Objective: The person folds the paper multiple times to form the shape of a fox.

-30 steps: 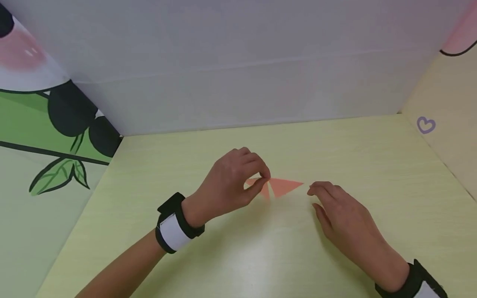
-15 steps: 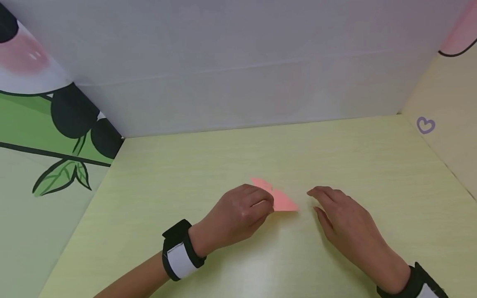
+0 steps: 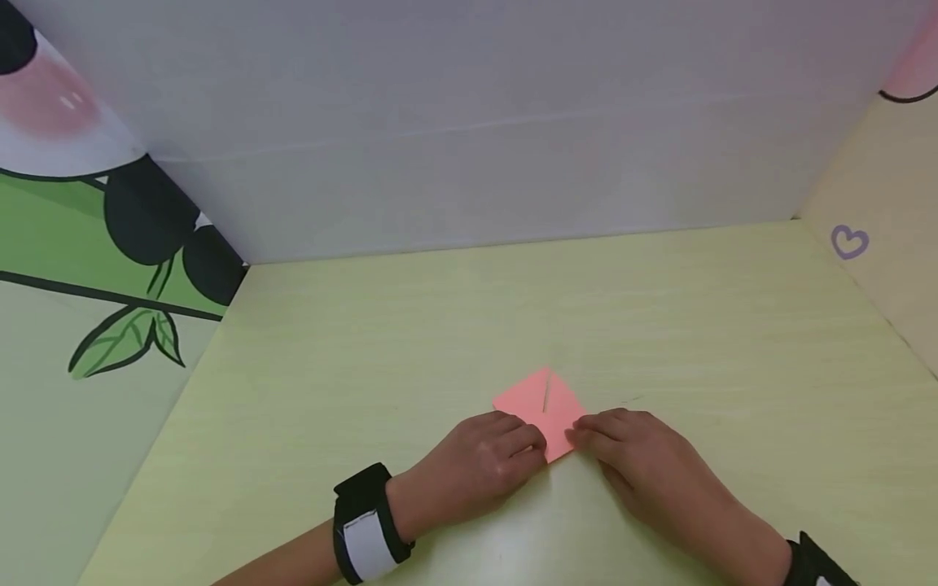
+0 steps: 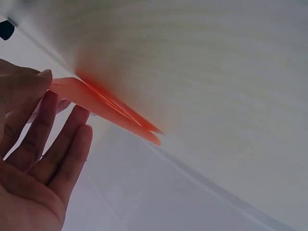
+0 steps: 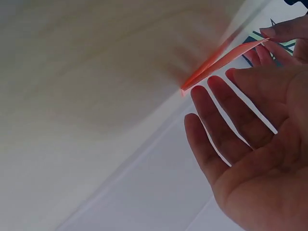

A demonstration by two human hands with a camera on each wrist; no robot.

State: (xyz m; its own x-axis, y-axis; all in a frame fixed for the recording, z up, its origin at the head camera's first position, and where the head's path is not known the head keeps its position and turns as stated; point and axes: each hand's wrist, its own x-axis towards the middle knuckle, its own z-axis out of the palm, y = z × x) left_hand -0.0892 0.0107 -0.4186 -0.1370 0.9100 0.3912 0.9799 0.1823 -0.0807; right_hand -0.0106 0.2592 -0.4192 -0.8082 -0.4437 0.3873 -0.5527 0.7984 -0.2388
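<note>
A folded piece of salmon-pink paper lies diamond-like over the table, a slit running down from its top corner. My left hand pinches its near-left edge between thumb and fingers. In the left wrist view the paper shows thin stacked layers, slightly parted at the far end, with the left hand at one end. My right hand touches the right corner with its fingertips. The right wrist view has the right hand's fingers spread and nearly straight, close under the paper.
The pale wood-grain table meets a grey-white wall panel at the back. A painted panel stands on the left, and a cream wall with a purple heart on the right. Dark bands with white patches circle my wrists.
My left hand has brought the paper nearer and turned it from two spread points into a diamond. My right hand has moved left and down to reach its corner.
</note>
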